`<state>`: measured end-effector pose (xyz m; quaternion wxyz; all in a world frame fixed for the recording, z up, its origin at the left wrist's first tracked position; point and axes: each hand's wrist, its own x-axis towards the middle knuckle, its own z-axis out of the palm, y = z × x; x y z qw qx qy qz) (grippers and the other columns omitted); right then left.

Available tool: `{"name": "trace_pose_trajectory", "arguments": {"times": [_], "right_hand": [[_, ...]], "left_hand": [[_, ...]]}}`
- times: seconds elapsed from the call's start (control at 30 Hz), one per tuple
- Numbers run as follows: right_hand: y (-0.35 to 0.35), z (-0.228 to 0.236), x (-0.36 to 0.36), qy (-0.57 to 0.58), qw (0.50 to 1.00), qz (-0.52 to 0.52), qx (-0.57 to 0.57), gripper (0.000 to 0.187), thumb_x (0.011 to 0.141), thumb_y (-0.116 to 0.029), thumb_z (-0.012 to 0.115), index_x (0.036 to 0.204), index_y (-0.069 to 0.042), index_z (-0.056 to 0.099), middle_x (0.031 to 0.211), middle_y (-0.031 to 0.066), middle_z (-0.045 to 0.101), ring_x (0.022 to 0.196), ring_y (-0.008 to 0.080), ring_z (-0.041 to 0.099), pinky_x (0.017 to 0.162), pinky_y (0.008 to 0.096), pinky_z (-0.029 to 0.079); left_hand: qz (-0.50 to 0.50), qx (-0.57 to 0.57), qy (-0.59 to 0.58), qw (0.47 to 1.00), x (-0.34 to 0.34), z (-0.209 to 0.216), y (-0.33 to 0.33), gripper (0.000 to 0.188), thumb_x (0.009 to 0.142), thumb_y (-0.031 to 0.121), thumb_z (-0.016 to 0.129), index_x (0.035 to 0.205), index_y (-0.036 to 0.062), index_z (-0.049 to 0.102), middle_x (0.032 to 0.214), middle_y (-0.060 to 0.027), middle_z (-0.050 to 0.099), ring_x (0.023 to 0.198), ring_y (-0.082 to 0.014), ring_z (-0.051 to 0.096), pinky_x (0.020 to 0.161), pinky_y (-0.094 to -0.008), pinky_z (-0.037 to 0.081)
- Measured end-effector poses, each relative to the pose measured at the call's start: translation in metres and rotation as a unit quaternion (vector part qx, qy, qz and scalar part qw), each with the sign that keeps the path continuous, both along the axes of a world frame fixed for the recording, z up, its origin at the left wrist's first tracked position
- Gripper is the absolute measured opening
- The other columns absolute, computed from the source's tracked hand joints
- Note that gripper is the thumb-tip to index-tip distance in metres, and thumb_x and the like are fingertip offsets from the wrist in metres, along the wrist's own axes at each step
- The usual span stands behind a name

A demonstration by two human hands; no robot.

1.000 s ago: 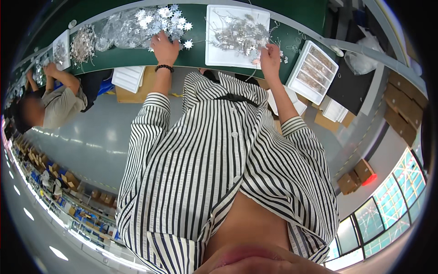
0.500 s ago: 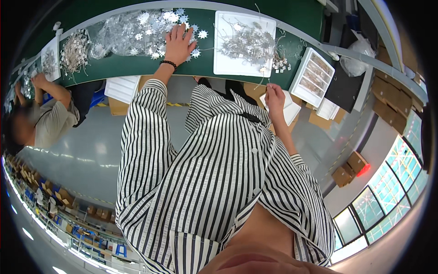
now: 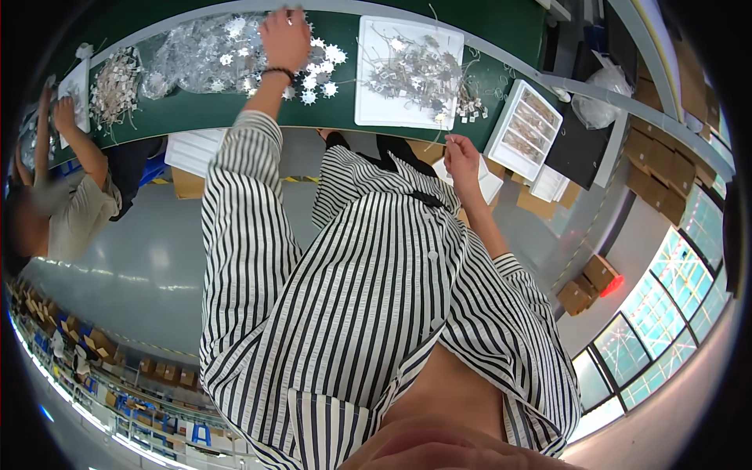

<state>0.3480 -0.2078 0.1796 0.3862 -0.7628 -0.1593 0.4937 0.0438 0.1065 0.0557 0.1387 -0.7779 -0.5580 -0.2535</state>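
My left hand is palm down over a heap of silver star-shaped pieces, its fingers reaching toward the far side and slightly apart. No held piece shows in it; the fingertips are partly blurred. My right hand is just off the table's near edge, below a white tray. Its thumb and fingers are pinched together around what looks like a thin pale cord. Inside the tray lies a tangled pile of small tags with strings and silver pieces.
Clear plastic bags and a pile of corded tags lie left on the green table. A divided white tray stands at right. A co-worker works at far left. A metal frame bar crosses the right side.
My left hand has moved farther across the heap and a little left, uncovering star pieces beside it. My right hand stays pinched near the tray. The whole view has shifted slightly.
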Motion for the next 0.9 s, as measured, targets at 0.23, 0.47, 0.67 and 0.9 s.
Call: {"name": "trace_pose_trajectory", "arguments": {"times": [0.23, 0.47, 0.67, 0.9], "right_hand": [[0.004, 0.014, 0.002, -0.020, 0.997, -0.053, 0.046, 0.012, 0.097, -0.014, 0.053, 0.100, -0.005, 0.060, 0.069, 0.0019, 0.052, 0.056, 0.0097, 0.044, 0.051, 0.0223, 0.037], [0.071, 0.091, -0.056, 0.008, 0.988, 0.038, 0.149, 0.013, 0.099, -0.017, 0.055, 0.103, -0.005, 0.058, 0.066, 0.0039, 0.057, 0.052, 0.0099, 0.045, 0.046, 0.0217, 0.034], [0.115, 0.168, -0.131, 0.001, 0.949, 0.174, 0.262, 0.011, 0.096, -0.011, 0.060, 0.098, 0.000, 0.058, 0.066, 0.0042, 0.061, 0.055, 0.0102, 0.051, 0.051, 0.0209, 0.042], [0.132, 0.188, -0.174, -0.022, 0.920, 0.252, 0.298, 0.011, 0.094, -0.010, 0.062, 0.096, 0.001, 0.058, 0.060, 0.0020, 0.059, 0.053, 0.0078, 0.052, 0.052, 0.0191, 0.042]], "left_hand": [[0.065, -0.316, 0.135, 0.937, -0.012, 0.024, 0.057, 0.027, 0.088, 0.028, 0.060, 0.108, 0.0169, 0.073, 0.097, -0.0109, 0.072, 0.081, -0.0337, 0.066, 0.075, -0.0453, 0.050], [-0.003, -0.326, -0.812, 0.483, 0.015, 0.136, -0.059, 0.036, 0.093, 0.016, 0.069, 0.123, -0.0026, 0.060, 0.099, -0.0102, 0.069, 0.082, -0.0193, 0.068, 0.077, -0.0255, 0.055], [-0.059, -0.295, -0.877, 0.376, 0.023, 0.235, -0.153, 0.029, 0.098, 0.008, 0.062, 0.123, -0.0062, 0.058, 0.102, -0.0141, 0.068, 0.091, -0.0210, 0.069, 0.089, -0.0270, 0.057], [-0.117, -0.228, -0.874, 0.412, -0.001, 0.270, -0.177, 0.026, 0.100, 0.008, 0.058, 0.124, -0.0032, 0.057, 0.110, -0.0144, 0.066, 0.098, -0.0209, 0.067, 0.095, -0.0302, 0.055]]}}
